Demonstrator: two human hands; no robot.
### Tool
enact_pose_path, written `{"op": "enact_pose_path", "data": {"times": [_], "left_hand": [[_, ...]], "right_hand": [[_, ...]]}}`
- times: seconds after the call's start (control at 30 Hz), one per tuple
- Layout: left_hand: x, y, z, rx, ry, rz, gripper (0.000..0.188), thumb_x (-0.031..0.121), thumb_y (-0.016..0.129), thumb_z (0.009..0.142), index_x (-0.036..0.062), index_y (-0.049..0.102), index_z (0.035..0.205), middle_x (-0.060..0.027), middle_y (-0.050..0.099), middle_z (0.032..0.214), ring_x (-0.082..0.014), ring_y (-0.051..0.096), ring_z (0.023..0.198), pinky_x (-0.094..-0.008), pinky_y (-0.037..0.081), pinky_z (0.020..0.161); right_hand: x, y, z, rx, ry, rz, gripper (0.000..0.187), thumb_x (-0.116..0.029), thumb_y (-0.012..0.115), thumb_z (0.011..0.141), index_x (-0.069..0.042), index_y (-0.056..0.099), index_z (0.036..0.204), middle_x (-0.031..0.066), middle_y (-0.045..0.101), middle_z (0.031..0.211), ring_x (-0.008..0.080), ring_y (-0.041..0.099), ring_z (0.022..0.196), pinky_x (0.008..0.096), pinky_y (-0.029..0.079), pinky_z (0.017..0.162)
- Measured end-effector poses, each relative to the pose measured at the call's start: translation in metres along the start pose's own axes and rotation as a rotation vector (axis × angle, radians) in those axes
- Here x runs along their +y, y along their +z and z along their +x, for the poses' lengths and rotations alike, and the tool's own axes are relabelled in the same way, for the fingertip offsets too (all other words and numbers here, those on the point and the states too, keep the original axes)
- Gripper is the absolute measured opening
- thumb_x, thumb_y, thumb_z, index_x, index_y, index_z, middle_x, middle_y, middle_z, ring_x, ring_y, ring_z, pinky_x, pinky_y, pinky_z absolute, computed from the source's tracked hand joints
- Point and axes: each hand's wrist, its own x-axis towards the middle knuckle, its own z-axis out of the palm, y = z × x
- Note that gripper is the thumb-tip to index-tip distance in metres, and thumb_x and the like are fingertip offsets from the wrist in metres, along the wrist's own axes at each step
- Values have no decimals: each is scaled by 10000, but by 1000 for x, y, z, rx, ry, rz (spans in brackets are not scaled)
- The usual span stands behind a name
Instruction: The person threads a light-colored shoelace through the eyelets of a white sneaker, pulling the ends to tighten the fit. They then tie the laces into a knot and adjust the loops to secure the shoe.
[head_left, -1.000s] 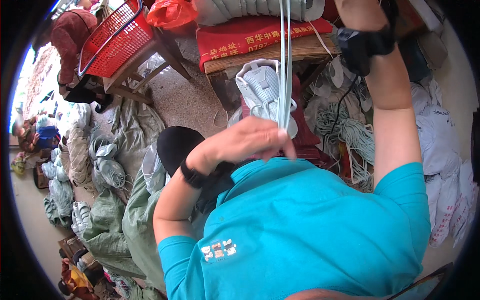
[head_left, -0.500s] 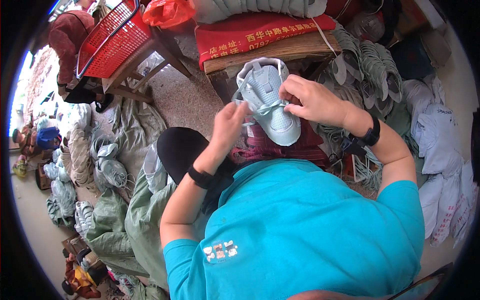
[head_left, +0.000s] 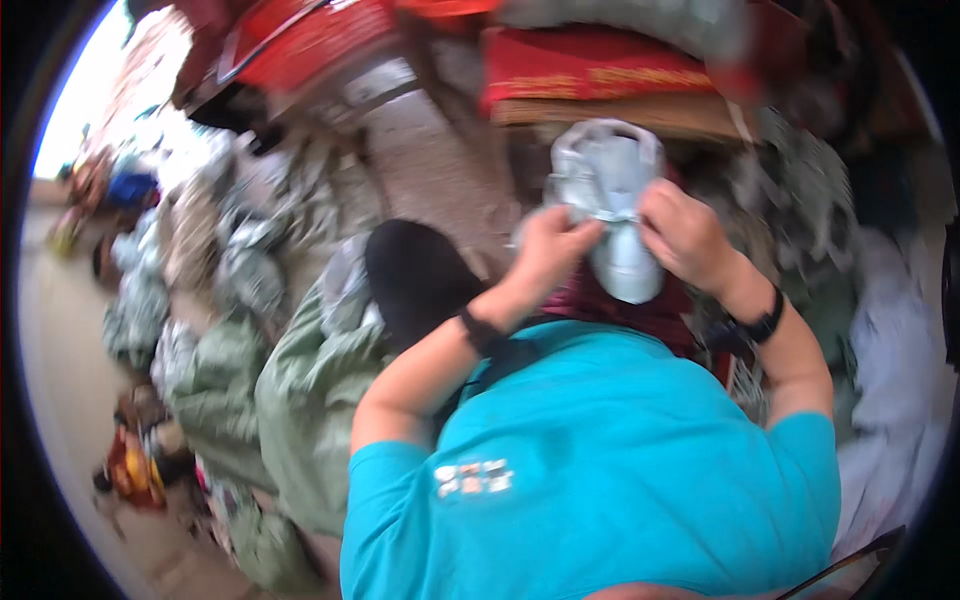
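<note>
A pale grey-blue lace-up sneaker (head_left: 626, 268) lies over my lap, toe toward me and heel opening toward the bench. My left hand (head_left: 552, 248) is at its left side, thumb and fingers pinched on the shoelace (head_left: 612, 216). On the other side my right hand (head_left: 690, 235) is also closed, fingertips on the lace near the middle of the shoe. Motion blur hides the lace ends and the exact form of the knot. Beneath the shoe is dark red cloth (head_left: 590, 300).
A wooden bench (head_left: 600, 110) with a red printed cloth (head_left: 590, 62) stands just beyond the shoe. Strung pale shoe parts (head_left: 805, 190) hang at the right. Green sacks (head_left: 310, 420) and bundles lie at the left. A red basket (head_left: 310, 40) is at the upper left.
The whole view has shifted and blurred. My left hand has come closer to the lace and my right hand; both hands now meet at the middle of the shoe.
</note>
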Motion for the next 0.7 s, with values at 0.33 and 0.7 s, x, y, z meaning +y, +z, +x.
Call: {"op": "enact_pose_path", "data": {"times": [0.33,0.7], "left_hand": [[-15,-21,17,-389,-203,-653,99,175,672,905,118,602,864,99,442,665,-23,351,543,-207,259,488],[-15,-18,24,-542,-238,-693,142,150,661,886,164,546,805,107,401,623,-21,314,510,-212,217,473]], "right_hand": [[-1,18,-9,111,52,-179,306,39,645,749,-41,533,1022,132,566,858,340,595,691,417,482,597],[-14,7,-13,-20,600,321,257,-4,601,865,-22,515,1107,101,611,849,169,621,739,307,494,671]]}}
